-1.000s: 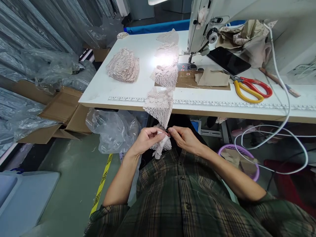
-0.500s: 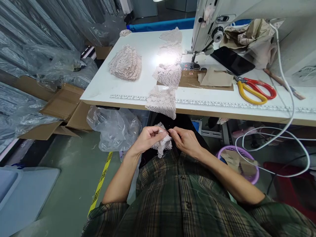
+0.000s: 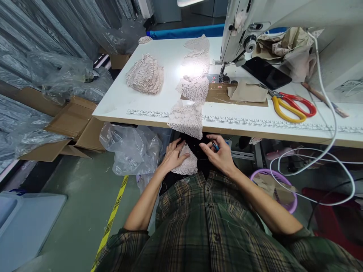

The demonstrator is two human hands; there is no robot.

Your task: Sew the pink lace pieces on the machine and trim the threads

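My left hand (image 3: pixel 172 158) lies with its fingers spread over a pale pink lace piece (image 3: pixel 189 165) on my dark-trousered lap. To its right, my right hand (image 3: pixel 220 156) is closed around small blue thread snips (image 3: pixel 215 146), mostly hidden by the fingers. Above both hands, a chain of overlapping lace pieces (image 3: pixel 185 120) hangs over the table's front edge and runs back beside the sewing machine (image 3: pixel 238 34). A pile of lace pieces (image 3: pixel 145 74) sits further left on the tabletop.
On the white table (image 3: pixel 113 100) lie red-and-yellow scissors (image 3: pixel 292 107), a black phone (image 3: pixel 266 71) and brown paper (image 3: pixel 246 91). A white cable (image 3: pixel 334 117) loops down at right, near a purple basket (image 3: pixel 295 204). Clear plastic bags (image 3: pixel 133 147) and a cardboard box (image 3: pixel 70 121) are at left.
My hands have moved apart from their pinch on the lace. The lace now lies flatter on my lap under the left hand, and blue snips show in the right hand.
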